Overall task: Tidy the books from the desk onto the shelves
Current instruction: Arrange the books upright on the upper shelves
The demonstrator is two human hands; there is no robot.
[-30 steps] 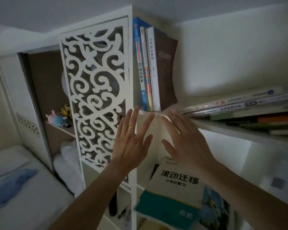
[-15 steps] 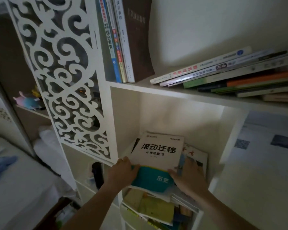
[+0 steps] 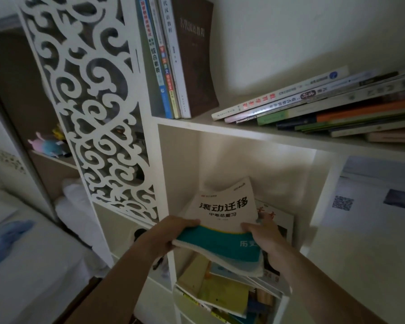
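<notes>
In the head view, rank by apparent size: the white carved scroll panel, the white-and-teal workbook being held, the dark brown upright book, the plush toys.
1. White carved scroll panel
2. White-and-teal workbook, though nearness may inflate it
3. Dark brown upright book, partly cropped
4. Plush toys

white-teal book [image 3: 222,213] cover: 滚动迁移, 中考总复习, 历史

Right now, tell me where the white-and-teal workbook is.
In the head view, the white-and-teal workbook sits low and centre in the open cubby, gripped by the left hand and right hand, atop other books.
</notes>
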